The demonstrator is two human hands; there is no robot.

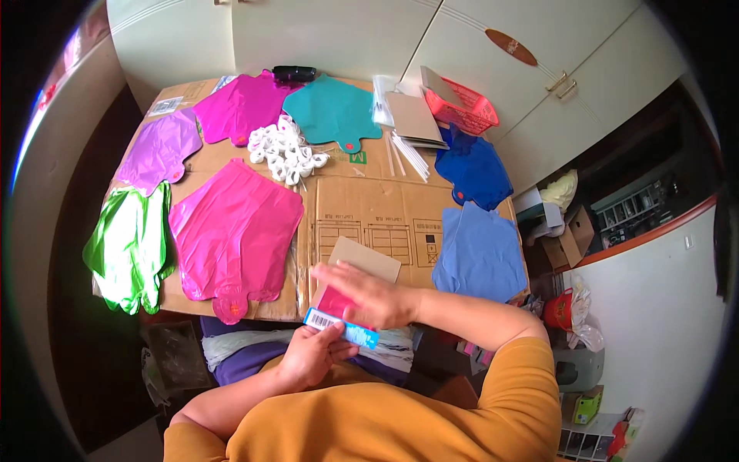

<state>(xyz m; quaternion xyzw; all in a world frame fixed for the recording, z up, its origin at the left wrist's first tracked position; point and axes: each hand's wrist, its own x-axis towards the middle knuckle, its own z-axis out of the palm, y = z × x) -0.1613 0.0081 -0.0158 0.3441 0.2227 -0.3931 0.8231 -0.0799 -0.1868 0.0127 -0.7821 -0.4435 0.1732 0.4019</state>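
At the near edge of the table, my left hand [308, 356] is closed on a blue-and-white label card [362, 336] with a barcode, gripping it between thumb and fingers. Folded pink foil [333, 300] lies just above that card, partly covered by my right hand [385, 302]. The right hand's fingers are stretched out flat over the foil. A plain brown card [368, 258] shows beyond the fingers; whether it is joined to the label card is hidden. To the left lies a large flat pink foil balloon [235, 235] with a rounded tab.
Cardboard [369, 202] covers the table. Around it lie flat green [131, 246], lilac [163, 148], teal [332, 112], dark blue [473, 169] and light blue [479, 254] foil pieces. White ribbon coils [286, 152], white sticks [412, 158], brown cards [416, 118] and a red basket [469, 112] sit farther back.
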